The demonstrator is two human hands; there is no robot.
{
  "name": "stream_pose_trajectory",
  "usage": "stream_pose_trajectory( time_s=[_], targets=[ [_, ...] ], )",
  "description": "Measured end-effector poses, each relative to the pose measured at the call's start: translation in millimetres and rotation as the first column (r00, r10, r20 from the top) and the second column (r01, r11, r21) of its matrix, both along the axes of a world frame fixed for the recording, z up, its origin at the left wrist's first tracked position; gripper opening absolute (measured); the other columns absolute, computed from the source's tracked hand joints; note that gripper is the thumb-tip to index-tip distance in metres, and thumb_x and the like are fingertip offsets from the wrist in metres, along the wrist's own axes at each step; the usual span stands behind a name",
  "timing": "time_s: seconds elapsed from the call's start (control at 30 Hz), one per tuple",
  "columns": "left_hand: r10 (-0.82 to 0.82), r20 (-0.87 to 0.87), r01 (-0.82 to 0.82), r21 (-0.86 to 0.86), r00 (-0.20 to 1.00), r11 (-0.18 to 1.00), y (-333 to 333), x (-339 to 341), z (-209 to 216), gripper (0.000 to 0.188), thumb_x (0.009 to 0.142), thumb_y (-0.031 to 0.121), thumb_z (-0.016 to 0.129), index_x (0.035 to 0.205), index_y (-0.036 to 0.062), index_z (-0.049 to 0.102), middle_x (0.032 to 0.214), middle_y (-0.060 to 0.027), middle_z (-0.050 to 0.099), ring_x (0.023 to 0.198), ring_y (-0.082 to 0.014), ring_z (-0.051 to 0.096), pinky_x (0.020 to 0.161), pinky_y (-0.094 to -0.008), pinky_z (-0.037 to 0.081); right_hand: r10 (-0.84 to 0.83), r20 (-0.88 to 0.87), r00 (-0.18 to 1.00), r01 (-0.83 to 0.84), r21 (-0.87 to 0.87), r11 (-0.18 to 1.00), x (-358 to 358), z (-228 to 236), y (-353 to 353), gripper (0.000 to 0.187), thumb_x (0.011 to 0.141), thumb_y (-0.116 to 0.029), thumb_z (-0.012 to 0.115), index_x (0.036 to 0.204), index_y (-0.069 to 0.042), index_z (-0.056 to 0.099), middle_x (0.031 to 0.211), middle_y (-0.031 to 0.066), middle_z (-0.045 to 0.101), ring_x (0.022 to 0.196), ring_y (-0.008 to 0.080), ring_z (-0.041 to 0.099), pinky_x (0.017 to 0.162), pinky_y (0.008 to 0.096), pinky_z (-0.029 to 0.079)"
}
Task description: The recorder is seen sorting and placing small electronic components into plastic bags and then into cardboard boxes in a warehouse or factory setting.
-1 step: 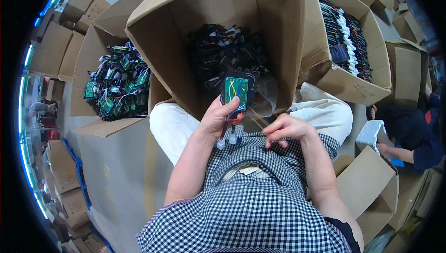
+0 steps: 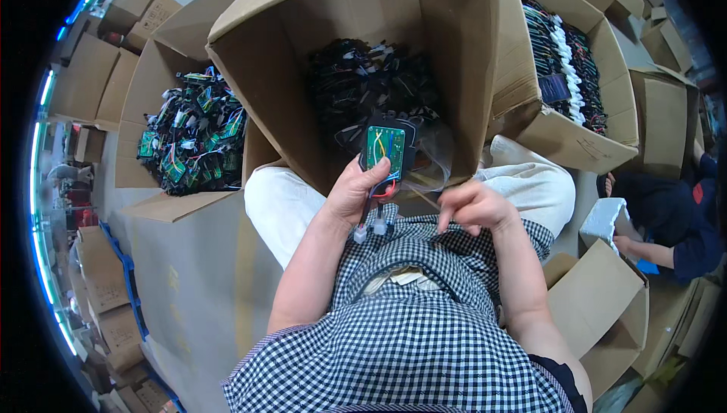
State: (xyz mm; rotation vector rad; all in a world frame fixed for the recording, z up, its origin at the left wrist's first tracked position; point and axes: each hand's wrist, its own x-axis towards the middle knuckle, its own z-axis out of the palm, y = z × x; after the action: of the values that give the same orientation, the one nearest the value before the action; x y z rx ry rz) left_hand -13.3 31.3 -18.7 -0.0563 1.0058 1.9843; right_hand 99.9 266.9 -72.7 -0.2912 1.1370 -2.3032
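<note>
My left hand (image 2: 354, 189) is closed on a green circuit board (image 2: 385, 148) with a dark backing, its thumb pressed on the front face. Yellow, blue and red wires run over the board. White plug connectors (image 2: 360, 234) dangle below it on dark leads. To the right, my right hand (image 2: 477, 207) is held above my lap with its fingers curled and slightly blurred. A thin tan strand (image 2: 429, 199) runs between the board and these fingers; its kind and how it is gripped are unclear.
A tall cardboard box (image 2: 454, 49) before me holds dark wired parts. Another box at left carries a heap of wired circuit boards (image 2: 193, 136). At right, a carton (image 2: 583, 136) contains rows of cabled pieces. Clear plastic (image 2: 433, 157) lies beside the board. Another person (image 2: 666, 216) sits at far right.
My right hand has shifted slightly right, away from the board, and its fingers have curled more. My left hand and the board stay in place.
</note>
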Motion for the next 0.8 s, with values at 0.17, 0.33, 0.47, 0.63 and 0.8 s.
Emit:
stream_pose_trajectory(
  time_s=[0.17, 0.33, 0.47, 0.63, 0.8],
  targets=[
    [-0.064, -0.305, -0.022, -0.273, 0.950, 0.962, 2, -2, 10, 0.036, 0.082, 0.026, 0.072, 0.106, 0.0064, 0.054, 0.084, -0.0023, 0.060, 0.064, -0.0059, 0.056, 0.055, -0.0194, 0.045, -0.684, -0.162, 0.712, 0.631, -0.280, 0.723, -27, 32, 7, 0.066, 0.077, -0.038, 0.070, 0.132, -0.008, 0.049, 0.134, 0.0192, 0.047, 0.128, 0.0310, 0.042, 0.101, 0.0410, 0.039],
    [-0.796, -0.587, -0.360, -0.781, 0.145, 0.511, 19, 12, 14, 0.030, 0.075, 0.019, 0.068, 0.099, 0.0043, 0.056, 0.089, -0.0175, 0.057, 0.072, -0.0328, 0.061, 0.063, -0.0393, 0.052, 0.071, -0.734, 0.676, 0.693, 0.665, 0.279, -70, 80, -23, 0.062, 0.080, -0.040, 0.066, 0.128, -0.004, 0.052, 0.127, 0.0128, 0.056, 0.124, 0.0246, 0.047, 0.113, 0.0482, 0.009],
    [-0.719, -0.693, -0.249, -0.688, -0.054, 0.682, 18, 21, 36, 0.030, 0.074, 0.015, 0.069, 0.099, 0.0053, 0.054, 0.097, -0.0131, 0.057, 0.078, -0.0258, 0.063, 0.065, -0.0372, 0.053, -0.262, -0.123, 0.957, 0.281, 0.621, 0.732, -102, 39, -8, 0.049, 0.086, -0.036, 0.063, 0.115, 0.003, 0.058, 0.117, 0.0165, 0.061, 0.113, 0.0266, 0.056, 0.105, 0.0447, 0.033],
    [0.198, -0.104, -0.189, 0.091, 0.975, 0.978, -28, 8, 12, 0.038, 0.088, 0.022, 0.065, 0.116, 0.0041, 0.046, 0.088, -0.0054, 0.059, 0.074, -0.0136, 0.061, 0.067, -0.0274, 0.053, -0.550, -0.161, 0.820, 0.573, 0.264, 0.776, -66, 36, -19, 0.073, 0.080, -0.048, 0.067, 0.128, 0.003, 0.046, 0.130, 0.0163, 0.052, 0.122, 0.0253, 0.049, 0.105, 0.0390, 0.035],
    [-0.374, -0.276, 0.205, -0.490, 0.885, 0.847, -25, -1, 22, 0.040, 0.084, 0.021, 0.068, 0.114, 0.0034, 0.048, 0.088, -0.0038, 0.060, 0.071, -0.0110, 0.056, 0.064, -0.0239, 0.046, 0.165, -0.747, 0.644, 0.624, 0.638, 0.451, -89, 88, -20, 0.062, 0.074, -0.037, 0.074, 0.124, -0.005, 0.055, 0.126, 0.0124, 0.056, 0.120, 0.0251, 0.052, 0.111, 0.0439, 0.021]
  ],
)
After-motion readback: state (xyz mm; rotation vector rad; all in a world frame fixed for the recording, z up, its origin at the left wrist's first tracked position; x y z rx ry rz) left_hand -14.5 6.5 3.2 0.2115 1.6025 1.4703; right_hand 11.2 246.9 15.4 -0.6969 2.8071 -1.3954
